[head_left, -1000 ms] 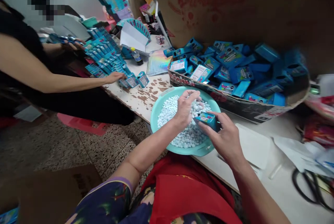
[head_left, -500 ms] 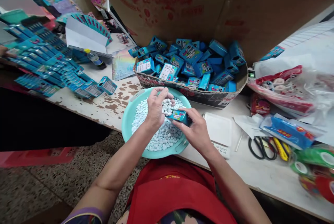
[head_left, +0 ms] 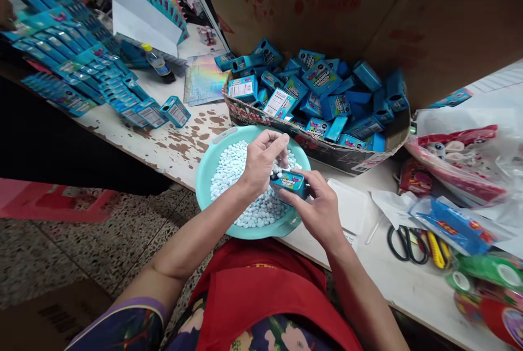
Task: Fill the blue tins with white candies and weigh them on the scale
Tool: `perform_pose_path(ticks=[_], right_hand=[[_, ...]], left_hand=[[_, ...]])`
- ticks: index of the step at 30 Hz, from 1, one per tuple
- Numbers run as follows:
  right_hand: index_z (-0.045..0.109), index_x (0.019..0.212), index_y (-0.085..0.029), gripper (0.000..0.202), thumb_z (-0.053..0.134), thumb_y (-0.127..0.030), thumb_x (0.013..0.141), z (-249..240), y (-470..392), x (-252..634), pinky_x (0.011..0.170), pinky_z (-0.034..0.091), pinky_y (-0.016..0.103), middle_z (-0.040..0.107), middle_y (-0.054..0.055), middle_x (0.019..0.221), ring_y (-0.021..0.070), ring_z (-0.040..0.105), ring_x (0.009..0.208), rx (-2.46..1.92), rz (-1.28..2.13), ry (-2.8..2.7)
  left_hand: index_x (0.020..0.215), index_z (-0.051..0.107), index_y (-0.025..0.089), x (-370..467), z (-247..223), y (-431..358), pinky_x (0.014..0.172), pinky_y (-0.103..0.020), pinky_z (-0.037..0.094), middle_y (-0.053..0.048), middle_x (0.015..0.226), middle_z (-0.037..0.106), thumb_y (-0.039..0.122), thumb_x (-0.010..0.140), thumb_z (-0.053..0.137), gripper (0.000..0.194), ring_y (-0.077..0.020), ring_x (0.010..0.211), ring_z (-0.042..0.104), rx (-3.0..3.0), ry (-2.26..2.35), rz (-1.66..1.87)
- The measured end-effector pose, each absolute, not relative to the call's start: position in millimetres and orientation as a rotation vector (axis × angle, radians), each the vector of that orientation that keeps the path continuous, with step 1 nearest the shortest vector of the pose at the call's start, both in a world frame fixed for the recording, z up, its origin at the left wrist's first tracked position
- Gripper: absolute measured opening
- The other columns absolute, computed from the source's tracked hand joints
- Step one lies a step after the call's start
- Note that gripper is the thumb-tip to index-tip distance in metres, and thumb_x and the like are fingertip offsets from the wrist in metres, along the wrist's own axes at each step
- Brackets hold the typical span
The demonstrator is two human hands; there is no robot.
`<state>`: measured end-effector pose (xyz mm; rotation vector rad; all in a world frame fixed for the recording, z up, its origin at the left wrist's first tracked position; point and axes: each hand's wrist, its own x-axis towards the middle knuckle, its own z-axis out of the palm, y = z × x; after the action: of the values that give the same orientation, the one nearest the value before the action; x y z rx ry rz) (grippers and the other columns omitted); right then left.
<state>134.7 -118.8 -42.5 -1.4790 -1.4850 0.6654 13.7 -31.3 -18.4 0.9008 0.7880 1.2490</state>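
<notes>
A turquoise basin (head_left: 203,182) full of small pale-blue candies (head_left: 229,168) stands at the table edge in front of me. Over it, my right hand (head_left: 316,198) grips a small blue candy box (head_left: 291,181) lying tilted on its side, its end toward my left hand. My left hand (head_left: 263,163) is curled at that end, with a few candies showing between its fingers and the box. How many candies the fingers hold is hidden by the back of the hand.
Behind the basin, a cardboard tray (head_left: 302,141) holds many blue boxes. Right of the basin lie a white scale (head_left: 347,206), black-handled scissors (head_left: 406,244), a yellow cutter (head_left: 438,250) and tape rolls (head_left: 490,269). Stacked boxes (head_left: 69,62) and a bottle (head_left: 158,62) stand left.
The view has shifted, so the table things sit differently in it. My left hand has come closer over the box's end, and fewer candies show in its fingers.
</notes>
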Motion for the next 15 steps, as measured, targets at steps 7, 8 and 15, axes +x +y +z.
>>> perform_pose_path(ticks=[7, 8, 15], right_hand=[[0.069, 0.110, -0.028, 0.030, 0.075, -0.035, 0.082, -44, -118, 135, 0.090, 0.053, 0.039, 0.070, 0.005, 0.107, 0.0238, 0.065, 0.100, -1.482, 0.660, -1.506], [0.070, 0.110, -0.028, 0.030, 0.075, -0.035, 0.081, -45, -117, 134, 0.089, 0.053, 0.039, 0.070, 0.005, 0.107, 0.0237, 0.065, 0.100, -1.484, 0.660, -1.500], [0.070, 0.111, -0.027, 0.034, 0.078, -0.032, 0.079, -48, -120, 141, 0.085, 0.054, 0.037, 0.068, 0.005, 0.107, 0.0227, 0.066, 0.099, -1.445, 0.723, -1.432]], left_hand=[[0.073, 0.058, 0.019, 10, -21, -33, 0.050, -0.022, 0.048, 0.002, 0.059, 0.060, 0.041, 0.078, 0.075, 0.029, -0.0091, 0.049, 0.056, 0.862, 0.783, 1.190], [0.074, 0.059, 0.019, 10, -22, -34, 0.052, -0.022, 0.049, 0.002, 0.060, 0.060, 0.040, 0.078, 0.075, 0.027, -0.0093, 0.050, 0.056, 0.853, 0.775, 1.191], [0.076, 0.057, 0.020, 2, -17, -35, 0.043, -0.021, 0.039, 0.003, 0.061, 0.059, 0.041, 0.083, 0.069, 0.025, -0.0077, 0.043, 0.049, 0.942, 0.736, 1.212]])
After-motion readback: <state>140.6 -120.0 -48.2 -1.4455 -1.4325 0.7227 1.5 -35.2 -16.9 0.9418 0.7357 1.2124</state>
